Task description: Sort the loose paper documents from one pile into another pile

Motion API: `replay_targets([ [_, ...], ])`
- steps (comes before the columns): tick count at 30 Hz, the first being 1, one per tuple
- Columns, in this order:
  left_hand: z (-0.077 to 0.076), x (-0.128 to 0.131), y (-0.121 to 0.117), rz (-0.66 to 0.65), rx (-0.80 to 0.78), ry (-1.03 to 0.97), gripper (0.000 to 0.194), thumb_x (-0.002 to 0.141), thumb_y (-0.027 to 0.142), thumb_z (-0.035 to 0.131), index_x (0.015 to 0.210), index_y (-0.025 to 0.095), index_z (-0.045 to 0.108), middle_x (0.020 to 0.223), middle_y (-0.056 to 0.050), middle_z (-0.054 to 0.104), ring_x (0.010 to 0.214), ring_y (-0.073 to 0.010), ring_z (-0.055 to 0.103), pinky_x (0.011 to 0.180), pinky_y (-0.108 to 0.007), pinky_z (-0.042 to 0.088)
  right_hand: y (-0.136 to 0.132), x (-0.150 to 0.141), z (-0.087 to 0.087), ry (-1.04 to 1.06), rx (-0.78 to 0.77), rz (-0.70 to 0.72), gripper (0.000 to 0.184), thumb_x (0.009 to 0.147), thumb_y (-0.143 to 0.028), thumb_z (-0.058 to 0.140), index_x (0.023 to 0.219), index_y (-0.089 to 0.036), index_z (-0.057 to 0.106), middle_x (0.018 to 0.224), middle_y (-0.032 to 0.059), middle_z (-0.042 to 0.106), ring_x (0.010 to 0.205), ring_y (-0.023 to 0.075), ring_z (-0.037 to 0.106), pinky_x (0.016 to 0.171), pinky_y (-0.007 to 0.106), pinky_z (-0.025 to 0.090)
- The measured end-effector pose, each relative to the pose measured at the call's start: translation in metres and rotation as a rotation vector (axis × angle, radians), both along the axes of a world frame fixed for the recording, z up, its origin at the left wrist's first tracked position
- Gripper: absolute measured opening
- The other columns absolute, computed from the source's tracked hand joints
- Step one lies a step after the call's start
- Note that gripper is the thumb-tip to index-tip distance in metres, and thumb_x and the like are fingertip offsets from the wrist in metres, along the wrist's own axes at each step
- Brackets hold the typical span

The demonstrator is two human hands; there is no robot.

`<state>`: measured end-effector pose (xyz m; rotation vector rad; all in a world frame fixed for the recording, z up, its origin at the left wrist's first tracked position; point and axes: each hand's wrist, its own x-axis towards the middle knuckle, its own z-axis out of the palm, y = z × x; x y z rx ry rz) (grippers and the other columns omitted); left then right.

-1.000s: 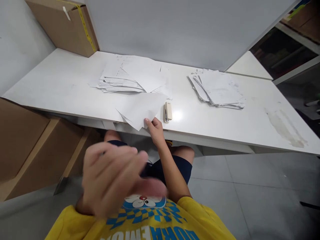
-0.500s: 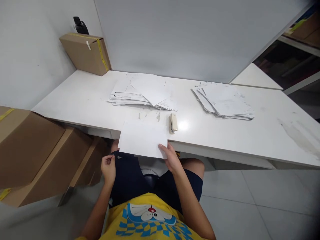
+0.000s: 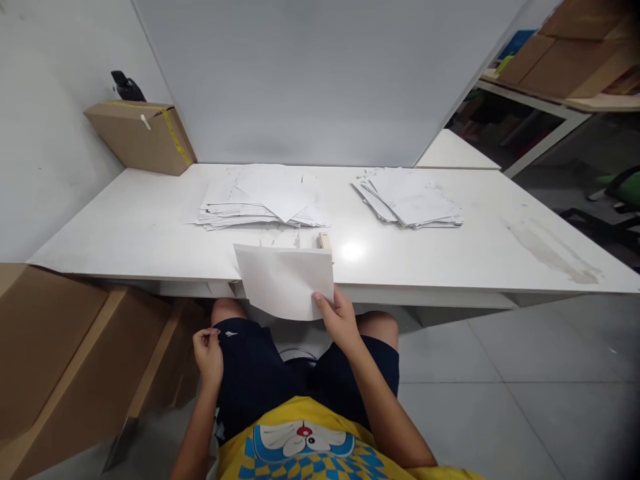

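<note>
My right hand (image 3: pixel 340 320) pinches the lower right corner of a white sheet of paper (image 3: pixel 285 280), thumb on top. The sheet is tilted up and bends slightly, above the table's front edge. Whether it is one sheet or more, I cannot tell. Beside my left thigh, my left hand (image 3: pixel 208 357) is closed with its fingertips together; anything between them is too small to make out. A cream stapler (image 3: pixel 325 241) stands just behind the sheet's upper right corner, partly hidden by it.
On the white table (image 3: pixel 400 263) lie a larger paper stack (image 3: pixel 270 197) and a smaller paper stack (image 3: pixel 417 197) to its right. A cardboard box (image 3: pixel 143 140) leans at the back left, a black bottle (image 3: pixel 127 87) behind it. Large cardboard boxes (image 3: pixel 60 347) stand at lower left.
My right hand has raised the paper off the table's edge, tilting it up so it now partly covers the stapler. My left hand stays closed near my thigh. The view has turned to the right.
</note>
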<state>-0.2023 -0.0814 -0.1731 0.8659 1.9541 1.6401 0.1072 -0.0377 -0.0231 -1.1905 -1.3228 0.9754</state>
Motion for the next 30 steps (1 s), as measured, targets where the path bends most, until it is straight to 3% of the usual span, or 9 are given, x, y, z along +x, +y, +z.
replay_targets([
  [3, 0.016, 0.008, 0.009, -0.072, 0.06, -0.017, 0.023, 0.083, 0.041, 0.058, 0.085, 0.023, 0.043, 0.086, 0.001, 0.058, 0.079, -0.0163, 0.065, 0.067, -0.028, 0.05, 0.003, 0.007, 0.003, -0.024, 0.062, -0.01, 0.039, 0.092, -0.05, 0.055, 0.113, -0.021, 0.071, 0.104, 0.0086, 0.075, 0.095, 0.0256, 0.069, 0.077, 0.034, 0.056],
  [8, 0.061, 0.033, 0.021, -0.212, 0.212, -0.005, 0.029, 0.087, 0.044, 0.06, 0.084, 0.024, 0.038, 0.083, 0.002, 0.059, 0.07, -0.0133, 0.059, 0.066, -0.027, 0.049, 0.007, 0.023, 0.002, -0.007, 0.074, -0.132, 0.03, 0.086, -0.051, 0.061, 0.093, -0.024, 0.072, 0.079, 0.0055, 0.07, 0.075, 0.024, 0.063, 0.07, 0.035, 0.051],
  [14, 0.119, 0.067, 0.037, -0.347, 0.454, 0.034, 0.039, 0.086, 0.048, 0.069, 0.084, 0.024, 0.038, 0.082, 0.002, 0.057, 0.084, -0.0162, 0.065, 0.081, -0.032, 0.053, 0.016, 0.048, 0.006, 0.098, 0.117, -0.369, 0.03, 0.083, -0.051, 0.065, 0.089, -0.022, 0.069, 0.082, 0.006, 0.068, 0.081, 0.0234, 0.06, 0.075, 0.034, 0.048],
  [16, 0.142, 0.08, 0.048, -0.442, 0.569, 0.056, 0.048, 0.079, 0.062, 0.072, 0.096, 0.025, 0.046, 0.101, -0.005, 0.062, 0.102, -0.0221, 0.066, 0.089, -0.037, 0.054, 0.021, 0.053, 0.012, 0.114, 0.131, -0.397, 0.03, 0.083, -0.05, 0.065, 0.092, -0.022, 0.069, 0.085, 0.0062, 0.068, 0.084, 0.0235, 0.06, 0.076, 0.034, 0.048],
  [18, 0.165, 0.093, 0.06, -0.599, 0.611, 0.071, 0.073, 0.07, 0.077, 0.07, 0.117, 0.025, 0.049, 0.126, -0.013, 0.059, 0.119, -0.0294, 0.061, 0.097, -0.043, 0.053, 0.028, 0.053, 0.017, 0.104, 0.149, -0.406, 0.031, 0.084, -0.051, 0.063, 0.094, -0.022, 0.068, 0.086, 0.006, 0.068, 0.086, 0.0236, 0.06, 0.078, 0.033, 0.048],
  [21, 0.189, 0.103, 0.081, -0.763, 0.586, 0.095, 0.095, 0.066, 0.083, 0.068, 0.136, 0.024, 0.046, 0.134, -0.017, 0.057, 0.123, -0.0331, 0.06, 0.1, -0.045, 0.053, 0.039, 0.043, 0.023, 0.092, 0.182, -0.437, 0.033, 0.085, -0.053, 0.06, 0.093, -0.022, 0.066, 0.086, 0.0062, 0.067, 0.089, 0.0238, 0.06, 0.08, 0.034, 0.048],
  [23, 0.196, 0.1, 0.096, -0.74, 0.599, 0.104, 0.091, 0.069, 0.081, 0.068, 0.137, 0.023, 0.049, 0.126, -0.015, 0.062, 0.117, -0.0316, 0.063, 0.095, -0.042, 0.055, 0.045, 0.029, 0.026, 0.108, 0.191, -0.474, 0.034, 0.086, -0.055, 0.058, 0.093, -0.022, 0.064, 0.087, 0.0074, 0.066, 0.095, 0.0253, 0.06, 0.084, 0.035, 0.048],
  [26, 0.194, 0.082, 0.118, -0.593, 0.65, 0.077, 0.078, 0.077, 0.08, 0.06, 0.127, 0.02, 0.059, 0.115, -0.012, 0.067, 0.109, -0.028, 0.066, 0.089, -0.037, 0.056, 0.052, -0.002, 0.028, 0.151, 0.175, -0.487, 0.036, 0.088, -0.056, 0.053, 0.098, -0.022, 0.063, 0.091, 0.0097, 0.067, 0.106, 0.0279, 0.06, 0.09, 0.036, 0.048],
  [30, 0.184, 0.048, 0.144, -0.441, 0.746, 0.016, 0.081, 0.079, 0.087, 0.046, 0.12, 0.02, 0.061, 0.116, -0.012, 0.067, 0.11, -0.0269, 0.065, 0.093, -0.037, 0.054, 0.062, -0.047, 0.024, 0.159, 0.175, -0.37, 0.036, 0.091, -0.053, 0.048, 0.105, -0.023, 0.063, 0.097, 0.0101, 0.068, 0.103, 0.0268, 0.062, 0.092, 0.038, 0.048],
])
